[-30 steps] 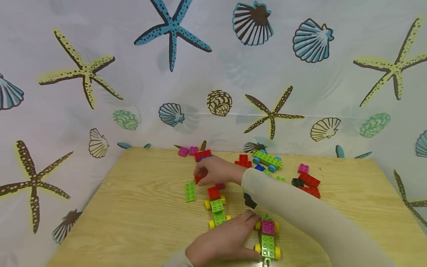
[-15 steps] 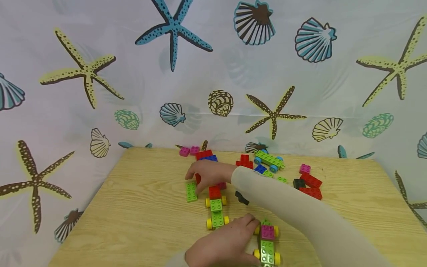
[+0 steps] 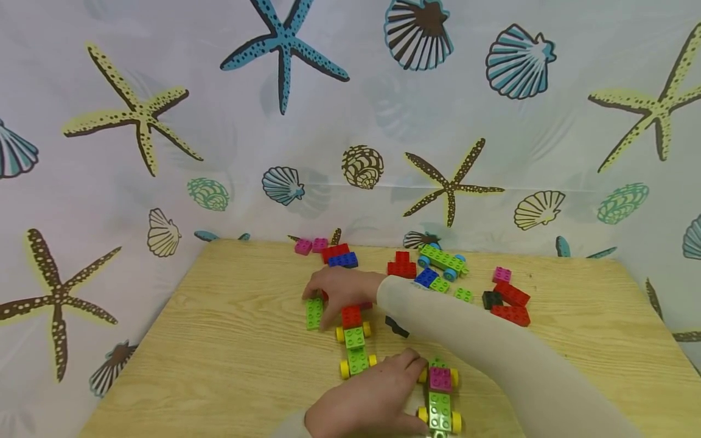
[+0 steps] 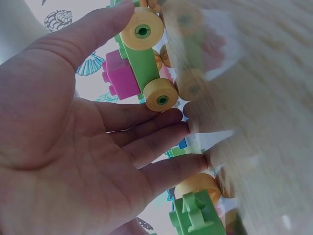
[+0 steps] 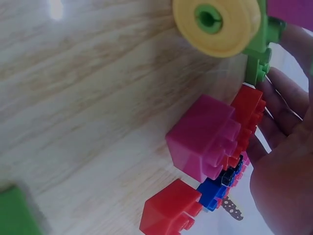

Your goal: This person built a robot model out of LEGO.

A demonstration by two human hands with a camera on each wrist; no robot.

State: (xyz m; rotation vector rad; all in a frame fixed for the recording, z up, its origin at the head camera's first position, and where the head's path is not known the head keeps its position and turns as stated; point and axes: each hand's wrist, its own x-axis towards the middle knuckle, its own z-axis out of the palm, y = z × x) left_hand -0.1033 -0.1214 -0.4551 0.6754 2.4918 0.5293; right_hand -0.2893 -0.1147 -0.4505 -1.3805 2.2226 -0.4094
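Note:
My left hand (image 3: 369, 395) lies palm-down beside a toy brick car with yellow wheels and a magenta brick (image 3: 440, 378) on it. In the left wrist view its thumb touches one wheel (image 4: 142, 29), and its straight fingers lie by the other wheel (image 4: 162, 95). My right hand (image 3: 342, 292) reaches over to a long lime-green brick (image 3: 314, 314), fingertips at its far end and thumb near its right side. Between the hands stands a second yellow-wheeled car (image 3: 357, 350) carrying a red brick (image 3: 352, 316). A magenta brick (image 5: 203, 137) sits near the right fingers.
A blue brick (image 3: 343, 260), red bricks (image 3: 402, 267) and a blue-wheeled green car (image 3: 442, 261) lie toward the back. On the right are red bricks (image 3: 511, 314) and a black brick (image 3: 491, 300). A patterned curtain (image 3: 328, 134) hangs behind the wooden table (image 3: 230, 340).
My right hand has moved left, its fingers spreading toward the lime-green brick and uncovering the blue brick behind. My left hand stays by the car with the magenta brick.

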